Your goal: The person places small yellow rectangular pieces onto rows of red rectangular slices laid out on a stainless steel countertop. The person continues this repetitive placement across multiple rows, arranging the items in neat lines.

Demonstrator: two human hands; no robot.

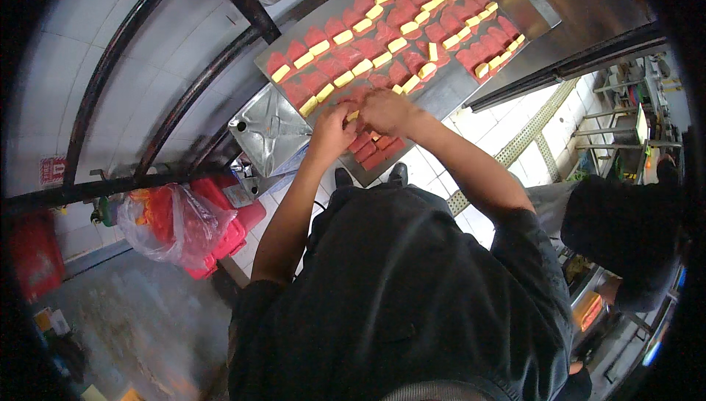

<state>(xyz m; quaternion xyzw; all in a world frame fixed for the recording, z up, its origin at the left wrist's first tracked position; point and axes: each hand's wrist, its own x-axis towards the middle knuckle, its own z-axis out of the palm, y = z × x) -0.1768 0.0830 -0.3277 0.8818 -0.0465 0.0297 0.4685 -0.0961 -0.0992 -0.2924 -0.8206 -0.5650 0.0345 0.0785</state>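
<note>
Thin red meat slices (pixel 404 12) lie in rows on a metal table (pixel 460 81), with pale yellow blocks (pixel 362 68), perhaps cheese or butter, on them. At the near end of the rows, my left hand (pixel 333 130) and my right hand (pixel 387 112) come together with bent fingers. Between them shows a bit of a yellow block on a meat slice, which both hands hold; the fingers hide most of it. Just below my hands, several rolled meat pieces (pixel 376 157) sit side by side at the table's near edge.
A square metal tin (pixel 271 123) stands left of the table. Dark metal rails (pixel 173 107) run along the tiled wall. A clear plastic bag (pixel 173 224) lies on a red crate (pixel 235 235) at lower left. Another person (pixel 618 232) in dark clothes is at the right, near metal racks (pixel 614 135).
</note>
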